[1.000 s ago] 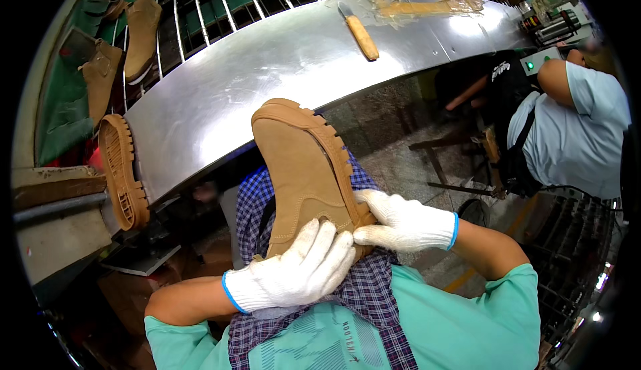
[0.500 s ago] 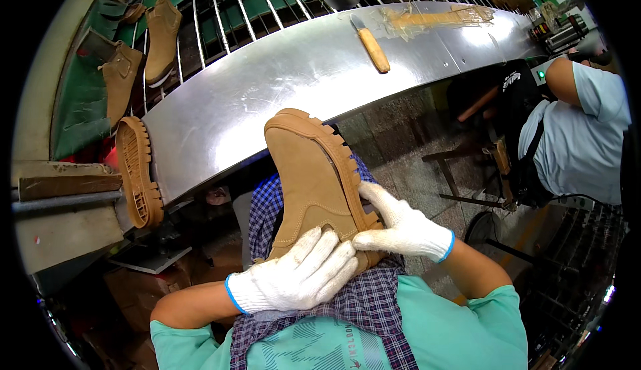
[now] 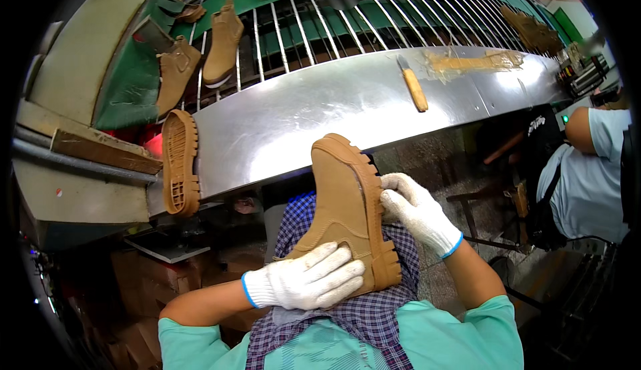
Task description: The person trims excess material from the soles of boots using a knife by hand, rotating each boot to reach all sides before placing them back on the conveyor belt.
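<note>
A tan ankle boot (image 3: 339,203) with a lugged brown sole lies on its side across my lap, toe pointing away toward the bench. My left hand (image 3: 314,278), in a white knitted glove with a blue cuff, holds the boot at its ankle, fingers long across the upper. My right hand (image 3: 415,211), gloved alike, pinches the edge of the sole near its middle, its fingers bent against the lugs. A dark narrow gap shows between upper and sole toward the forefoot. The boot's opening is hidden under my left hand.
A metal bench (image 3: 267,126) curves ahead, bearing a wooden-handled knife (image 3: 415,90) and brown tape (image 3: 474,62). A loose sole (image 3: 180,163) stands at its left end. More boots (image 3: 224,43) rest by the metal rollers (image 3: 314,30). A person (image 3: 587,170) sits at right.
My right hand has moved from the heel end up along the sole, its fingers now curled in. The boot has turned a little more upright. My left hand stays at the ankle.
</note>
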`<state>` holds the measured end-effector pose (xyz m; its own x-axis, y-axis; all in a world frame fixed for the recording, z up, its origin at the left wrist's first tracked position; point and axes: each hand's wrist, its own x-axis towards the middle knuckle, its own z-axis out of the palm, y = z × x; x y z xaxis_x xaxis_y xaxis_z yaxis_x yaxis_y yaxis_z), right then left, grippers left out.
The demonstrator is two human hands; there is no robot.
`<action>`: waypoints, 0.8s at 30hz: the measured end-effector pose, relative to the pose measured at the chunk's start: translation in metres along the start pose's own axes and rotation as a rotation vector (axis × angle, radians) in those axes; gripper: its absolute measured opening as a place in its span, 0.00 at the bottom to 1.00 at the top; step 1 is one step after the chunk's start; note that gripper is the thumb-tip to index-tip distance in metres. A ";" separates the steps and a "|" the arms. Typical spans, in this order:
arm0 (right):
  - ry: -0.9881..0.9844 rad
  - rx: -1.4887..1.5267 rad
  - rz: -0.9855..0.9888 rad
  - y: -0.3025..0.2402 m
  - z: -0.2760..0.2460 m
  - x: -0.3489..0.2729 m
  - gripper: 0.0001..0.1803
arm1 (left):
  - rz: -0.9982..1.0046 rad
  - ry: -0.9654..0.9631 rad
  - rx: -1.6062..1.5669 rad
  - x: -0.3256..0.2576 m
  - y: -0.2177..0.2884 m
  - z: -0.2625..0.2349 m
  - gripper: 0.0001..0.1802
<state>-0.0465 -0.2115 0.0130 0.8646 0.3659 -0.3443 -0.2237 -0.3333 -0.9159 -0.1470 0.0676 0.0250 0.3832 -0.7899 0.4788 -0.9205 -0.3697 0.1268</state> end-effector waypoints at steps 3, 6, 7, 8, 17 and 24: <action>-0.048 0.000 0.073 -0.011 0.003 0.011 0.29 | -0.015 0.039 0.036 0.001 0.005 0.010 0.18; -0.074 -0.287 0.054 -0.061 0.016 0.011 0.40 | -0.042 0.057 0.050 0.008 0.007 0.006 0.17; -0.109 -0.308 0.017 -0.072 0.014 0.019 0.41 | -0.039 0.125 0.122 0.012 0.008 0.003 0.17; -0.146 -0.324 -0.031 -0.083 0.013 0.032 0.42 | -0.049 0.103 0.160 0.022 0.003 -0.015 0.17; 0.307 -1.063 -0.344 -0.097 -0.066 0.197 0.37 | -0.609 0.280 0.310 0.047 -0.108 0.062 0.30; 0.499 -1.471 0.078 0.008 -0.146 0.146 0.25 | -0.602 0.235 0.069 0.065 -0.148 -0.026 0.20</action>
<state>0.1436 -0.2872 -0.0141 0.9958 0.0914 -0.0055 0.0906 -0.9746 0.2050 0.0120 0.0837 0.0599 0.7963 -0.3098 0.5196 -0.5399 -0.7513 0.3794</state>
